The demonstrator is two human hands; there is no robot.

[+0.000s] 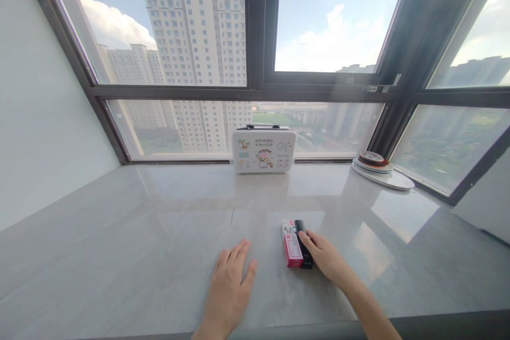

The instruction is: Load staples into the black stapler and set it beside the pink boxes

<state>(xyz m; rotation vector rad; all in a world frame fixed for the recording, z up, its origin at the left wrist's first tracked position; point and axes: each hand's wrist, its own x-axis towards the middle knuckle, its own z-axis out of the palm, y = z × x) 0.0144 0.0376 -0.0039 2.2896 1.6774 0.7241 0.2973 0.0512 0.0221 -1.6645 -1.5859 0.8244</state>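
My left hand lies palm down on the grey marble-look sill, fingers stretched out and holding nothing. To its right, my right hand is closed around the right side of what looks like a black stapler, thumb on top. Directly against the stapler's left side lies a small pink and white box with printing on it. Both rest on the sill, their long sides pointing away from me. The fingers under my right hand are partly hidden.
A white case with cartoon prints and a black handle stands upright against the window. Several stacked plates or lids lie in the back right corner. Dark window frames border the sill, and a white wall rises at left.
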